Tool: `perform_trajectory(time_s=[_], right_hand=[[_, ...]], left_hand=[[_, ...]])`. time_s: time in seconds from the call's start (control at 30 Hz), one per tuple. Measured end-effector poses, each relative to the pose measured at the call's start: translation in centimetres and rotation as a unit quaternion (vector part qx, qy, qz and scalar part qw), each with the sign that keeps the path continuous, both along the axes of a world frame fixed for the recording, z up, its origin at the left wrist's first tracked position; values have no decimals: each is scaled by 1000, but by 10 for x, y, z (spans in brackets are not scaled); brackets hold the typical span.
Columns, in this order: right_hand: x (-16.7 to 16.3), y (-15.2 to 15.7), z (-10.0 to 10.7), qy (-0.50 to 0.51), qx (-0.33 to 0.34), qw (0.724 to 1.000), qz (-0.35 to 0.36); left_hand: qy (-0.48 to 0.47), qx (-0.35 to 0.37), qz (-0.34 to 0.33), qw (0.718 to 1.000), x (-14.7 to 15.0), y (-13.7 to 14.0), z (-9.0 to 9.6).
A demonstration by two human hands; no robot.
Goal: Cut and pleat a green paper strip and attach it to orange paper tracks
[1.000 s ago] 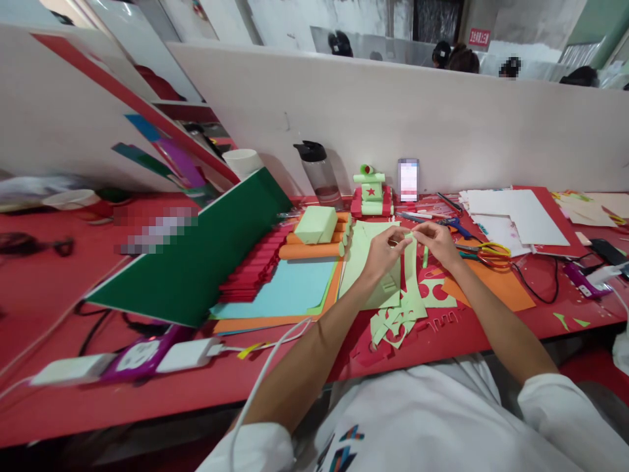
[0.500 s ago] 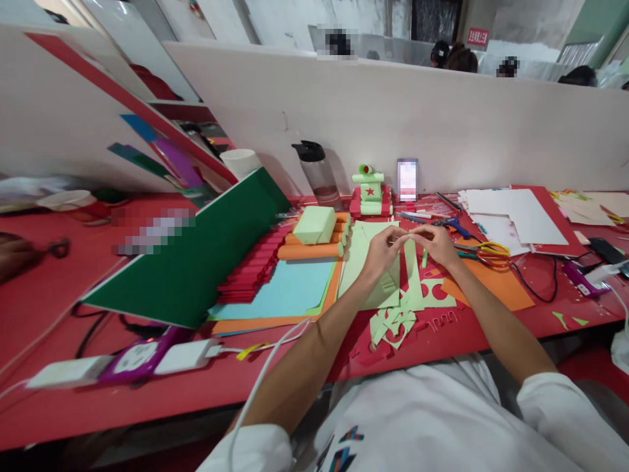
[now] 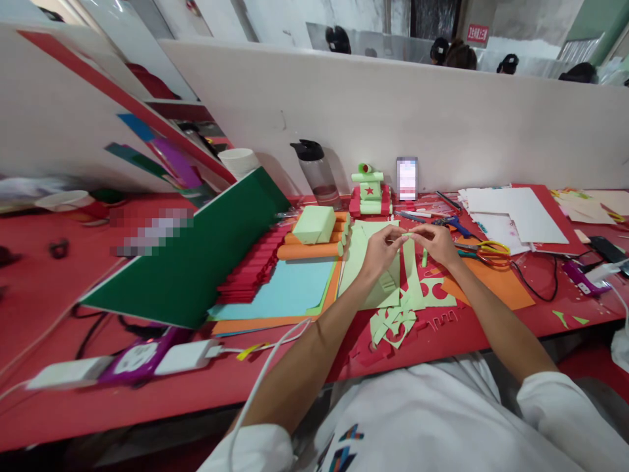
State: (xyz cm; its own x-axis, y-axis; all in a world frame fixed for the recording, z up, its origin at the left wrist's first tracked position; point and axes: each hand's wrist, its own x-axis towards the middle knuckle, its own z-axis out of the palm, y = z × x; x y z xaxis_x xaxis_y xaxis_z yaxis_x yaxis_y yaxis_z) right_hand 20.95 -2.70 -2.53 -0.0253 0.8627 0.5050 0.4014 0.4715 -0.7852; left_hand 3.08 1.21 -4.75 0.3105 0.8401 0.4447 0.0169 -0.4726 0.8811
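Note:
My left hand [image 3: 382, 250] and my right hand [image 3: 435, 244] meet over the worktable, fingertips pinched together on the upper end of a light green paper strip [image 3: 411, 278]. The strip hangs down from my fingers toward the table. Its gripped end is mostly covered by my fingers, so its exact fold or curl cannot be made out. Under my left wrist lie light green sheets [image 3: 361, 262]. Cut-out green scraps [image 3: 393, 324] are heaped below the strip. A small green paper roll [image 3: 424, 257] lies just under my right hand.
Behind my hands stand a red-and-green paper tank model [image 3: 371, 191], a phone [image 3: 407, 179] and a bottle [image 3: 318, 174]. To the right are yellow-handled scissors [image 3: 491, 249] and a blue glue gun [image 3: 459, 227]. Orange rolls [image 3: 309, 251], red pleated paper [image 3: 253, 265] and a green board [image 3: 196, 262] lie left.
My hands stay almost where they were, still pinching the green strip. At the far left, another person's hand has drawn back toward the picture's edge.

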Motion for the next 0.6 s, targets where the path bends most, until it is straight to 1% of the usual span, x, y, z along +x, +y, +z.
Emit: perform_trajectory(time_s=[0.33, 0.47, 0.6], right_hand=[[-1, 1, -3, -11, -2, 1000, -9], [-1, 2, -4, -7, -6, 1000, -10], [-3, 1, -4, -8, -7, 1000, -13]], left_hand=[[15, 8, 15, 1000, -1, -5, 7], [29, 11, 29, 999, -2, -5, 7], [36, 26, 29, 999, -2, -6, 8]])
